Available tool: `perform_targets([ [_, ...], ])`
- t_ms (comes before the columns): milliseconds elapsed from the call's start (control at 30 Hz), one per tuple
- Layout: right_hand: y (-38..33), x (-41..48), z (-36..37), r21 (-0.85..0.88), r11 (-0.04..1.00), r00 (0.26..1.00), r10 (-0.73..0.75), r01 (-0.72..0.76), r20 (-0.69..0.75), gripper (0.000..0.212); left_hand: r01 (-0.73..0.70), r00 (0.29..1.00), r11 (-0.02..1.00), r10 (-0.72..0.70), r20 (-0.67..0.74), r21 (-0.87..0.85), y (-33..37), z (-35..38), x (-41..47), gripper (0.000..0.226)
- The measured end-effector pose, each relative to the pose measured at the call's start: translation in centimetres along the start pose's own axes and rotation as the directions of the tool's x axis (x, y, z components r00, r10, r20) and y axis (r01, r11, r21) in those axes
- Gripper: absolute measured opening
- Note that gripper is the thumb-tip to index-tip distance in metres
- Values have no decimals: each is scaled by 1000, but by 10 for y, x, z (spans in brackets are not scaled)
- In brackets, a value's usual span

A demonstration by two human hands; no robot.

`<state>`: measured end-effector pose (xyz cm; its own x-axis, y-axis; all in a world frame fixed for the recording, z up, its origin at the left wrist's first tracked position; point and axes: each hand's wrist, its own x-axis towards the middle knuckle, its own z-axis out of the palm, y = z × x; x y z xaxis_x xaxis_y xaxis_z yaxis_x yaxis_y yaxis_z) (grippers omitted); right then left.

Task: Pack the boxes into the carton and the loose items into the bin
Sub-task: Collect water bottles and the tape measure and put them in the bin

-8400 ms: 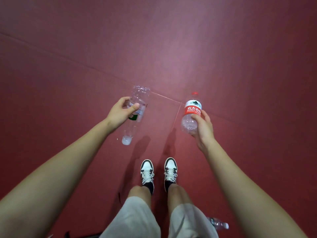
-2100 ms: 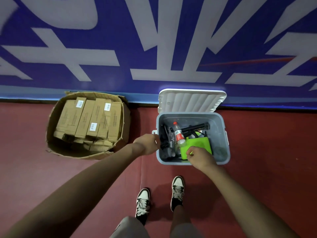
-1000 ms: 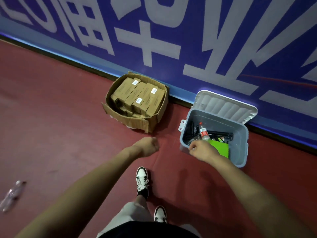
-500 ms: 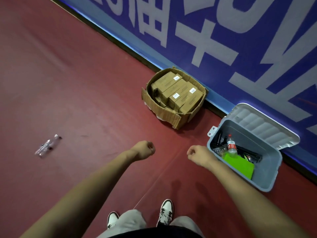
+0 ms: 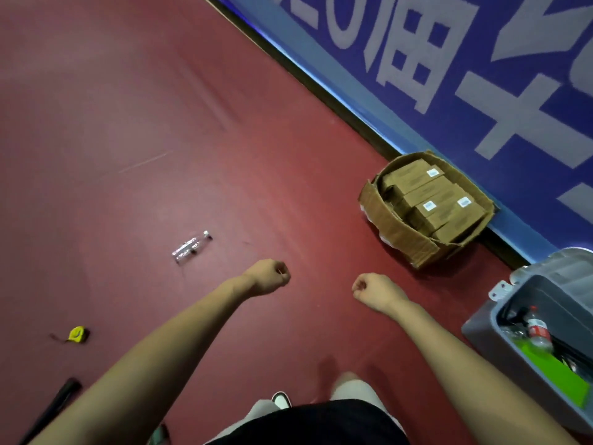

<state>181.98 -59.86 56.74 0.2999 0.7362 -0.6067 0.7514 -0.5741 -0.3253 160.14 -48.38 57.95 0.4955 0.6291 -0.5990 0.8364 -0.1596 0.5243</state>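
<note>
From the head view, the cardboard carton [image 5: 401, 232] sits on the red floor [image 5: 224, 139] against the blue wall banner [image 5: 481, 91], and brown boxes [image 5: 433, 200] with small white labels lie packed side by side inside it. To the carton's right and nearer the person, the grey bin [image 5: 481, 335] stands with its lid [image 5: 564, 268] swung open. Inside it are a red-labelled bottle [image 5: 539, 332] and a flat green item [image 5: 555, 370], along with some dark things too blurred to name.

Well to the carton's left, a clear plastic bottle [image 5: 192, 248] lies on its side on the floor. Farther left and nearer the person is a yellow tape measure [image 5: 76, 334], and beyond that a black rod-like object [image 5: 54, 406].

The left hand [image 5: 268, 277] and right hand [image 5: 373, 292] hang in the air in front of the carton, apart from each other and touching nothing. On both hands the fingers [image 5: 282, 271] are curled into a loose fist and hold nothing. Below them a white shoe tip [image 5: 281, 399] shows.
</note>
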Motion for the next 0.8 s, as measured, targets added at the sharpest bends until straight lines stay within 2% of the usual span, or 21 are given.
perform_targets([
  [267,-139,62,27,-169,968,979,-165,184,116,19,146,982,973,-165,-97,-176,-130,-63,-24,14],
  [467,-232,134,47,-278,914,944,-235,295,230,19,253,932,875,-335,-140,-412,-214,-108,-17,11],
  [700,-342,209,80,-371,846,902,-257,384,348,17,356,809,680,-568,-152,-641,-316,-157,-20,29],
  [800,-395,230,98,-416,798,875,-266,435,405,20,399,741,601,-656,-143,-693,-362,-172,-34,21],
])
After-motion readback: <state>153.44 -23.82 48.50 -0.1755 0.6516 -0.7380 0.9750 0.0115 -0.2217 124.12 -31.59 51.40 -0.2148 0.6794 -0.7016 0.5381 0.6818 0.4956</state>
